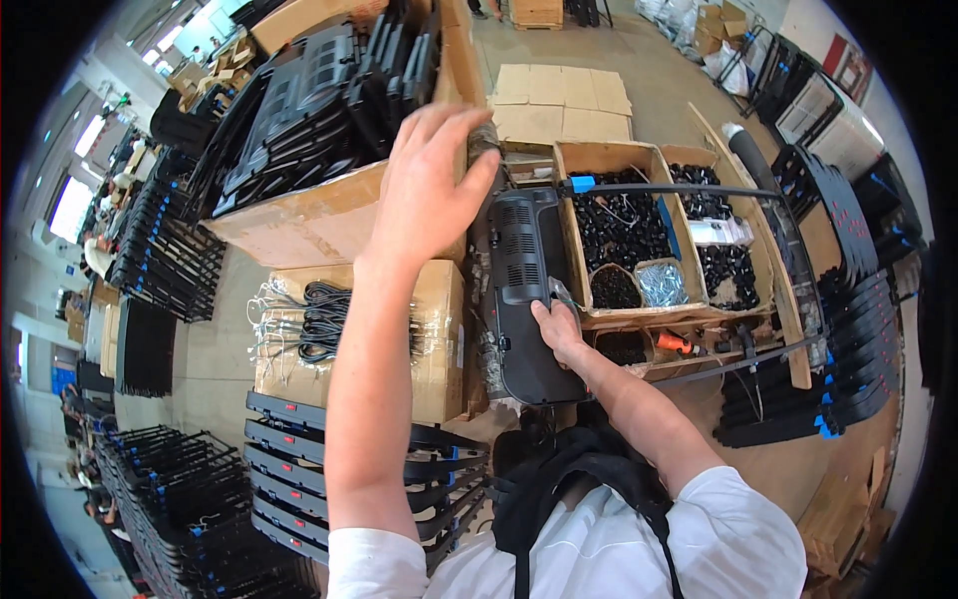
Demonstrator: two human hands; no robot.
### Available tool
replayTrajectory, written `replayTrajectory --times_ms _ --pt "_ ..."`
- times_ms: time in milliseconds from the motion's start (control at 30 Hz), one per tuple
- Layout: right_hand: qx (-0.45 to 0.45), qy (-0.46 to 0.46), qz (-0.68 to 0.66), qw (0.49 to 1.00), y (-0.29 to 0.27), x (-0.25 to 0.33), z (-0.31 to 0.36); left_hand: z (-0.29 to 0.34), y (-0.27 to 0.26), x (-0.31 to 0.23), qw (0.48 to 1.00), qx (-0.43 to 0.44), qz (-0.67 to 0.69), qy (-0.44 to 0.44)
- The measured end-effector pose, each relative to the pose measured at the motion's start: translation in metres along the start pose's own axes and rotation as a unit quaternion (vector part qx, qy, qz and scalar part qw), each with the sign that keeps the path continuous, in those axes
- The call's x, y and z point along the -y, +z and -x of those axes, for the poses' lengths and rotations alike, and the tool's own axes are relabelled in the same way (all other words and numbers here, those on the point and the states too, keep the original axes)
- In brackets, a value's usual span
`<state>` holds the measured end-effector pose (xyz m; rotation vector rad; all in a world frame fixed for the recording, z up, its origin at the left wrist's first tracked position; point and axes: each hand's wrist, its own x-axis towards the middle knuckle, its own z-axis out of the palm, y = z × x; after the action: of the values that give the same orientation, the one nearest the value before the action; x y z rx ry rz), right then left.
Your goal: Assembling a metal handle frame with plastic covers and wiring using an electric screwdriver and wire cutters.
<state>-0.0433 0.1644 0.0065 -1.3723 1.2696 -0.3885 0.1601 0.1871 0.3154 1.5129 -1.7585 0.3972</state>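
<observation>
A long black plastic panel (522, 238) with vent slots lies lengthwise in front of me on a narrow worn surface. My right hand (561, 327) grips its right edge, thumb on top; the other fingers are mostly hidden. My left hand (431, 180) is raised beside the right wall of a large cardboard box (309, 225), fingers apart and slightly blurred, holding nothing. Many similar black panels (309, 90) stand and lean inside that box. A small clear or silvery piece (562, 291) shows beside my right hand.
At right, a divided wooden tray (664, 190) holds small black parts and silvery screws (663, 285). An orange-handled tool (677, 342) lies below it. Bundled black cables (324, 321) rest on a carton (434, 384) at left. Stacked black frames (284, 464) surround me; a black bar (679, 189) crosses the tray.
</observation>
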Motion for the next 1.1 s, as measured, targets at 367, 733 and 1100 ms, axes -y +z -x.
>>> replayTrajectory --times_ms 367,733,1100 --pt "-0.018 -0.104 -0.048 0.993 -0.184 -0.041 0.076 0.141 0.254 -0.108 0.936 0.221 0.227 -0.157" --pt "-0.040 0.258 -0.187 0.947 -0.324 -0.215 0.202 0.251 0.460 -0.133 0.697 0.681 0.154 0.166" --pt "-0.173 0.247 -0.425 0.854 -0.273 -0.283 0.001 0.244 0.468 -0.124 0.675 0.701 0.221 0.066"
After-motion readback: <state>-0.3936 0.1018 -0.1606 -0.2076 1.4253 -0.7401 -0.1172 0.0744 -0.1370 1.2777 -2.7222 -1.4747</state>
